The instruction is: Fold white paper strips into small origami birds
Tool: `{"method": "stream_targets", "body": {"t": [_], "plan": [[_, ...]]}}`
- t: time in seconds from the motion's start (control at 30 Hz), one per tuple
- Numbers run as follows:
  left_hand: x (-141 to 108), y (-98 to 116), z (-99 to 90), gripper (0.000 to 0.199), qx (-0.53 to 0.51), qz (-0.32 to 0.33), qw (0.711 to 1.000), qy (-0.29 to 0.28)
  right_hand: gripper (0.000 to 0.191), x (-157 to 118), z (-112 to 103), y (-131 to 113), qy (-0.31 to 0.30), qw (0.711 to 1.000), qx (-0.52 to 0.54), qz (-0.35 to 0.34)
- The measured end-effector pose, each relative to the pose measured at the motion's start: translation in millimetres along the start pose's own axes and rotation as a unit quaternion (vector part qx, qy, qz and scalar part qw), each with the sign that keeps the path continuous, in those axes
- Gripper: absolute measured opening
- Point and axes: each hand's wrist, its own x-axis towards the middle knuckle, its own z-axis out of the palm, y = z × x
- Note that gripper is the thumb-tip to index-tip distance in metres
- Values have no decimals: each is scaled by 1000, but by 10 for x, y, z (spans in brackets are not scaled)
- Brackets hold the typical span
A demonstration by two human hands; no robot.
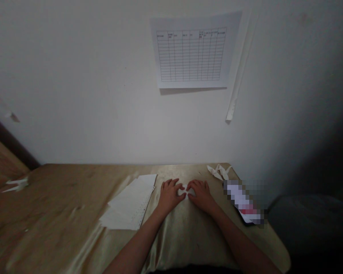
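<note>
A small piece of white paper (182, 192) lies at the table's middle, between my two hands. My left hand (169, 195) pinches its left side with thumb and forefinger, the other fingers bent over the cloth. From the right, my right hand (200, 195) grips the opposite side in the same way. Parts of the paper are hidden under the fingertips, so its folds cannot be made out. Just left of my left hand rests a stack of white paper sheets (128, 205), some with punched holes along one edge.
Folded white paper (219, 172) sits at the back right, above a phone (244, 203) with a blurred screen. More white paper scraps (17, 185) lie far left. Gold cloth (60, 205) covers the table, which meets a wall bearing a printed chart (193, 57).
</note>
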Motion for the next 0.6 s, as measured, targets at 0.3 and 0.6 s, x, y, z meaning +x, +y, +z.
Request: {"method": "stream_targets", "body": {"t": [0.3, 0.6], "plan": [[13, -4, 5, 31, -13, -8, 1000, -1, 28, 13, -43, -11, -15, 1000, 6, 13], [46, -165, 1, 36, -36, 19, 999, -19, 49, 17, -96, 63, -56, 998, 20, 0]]}}
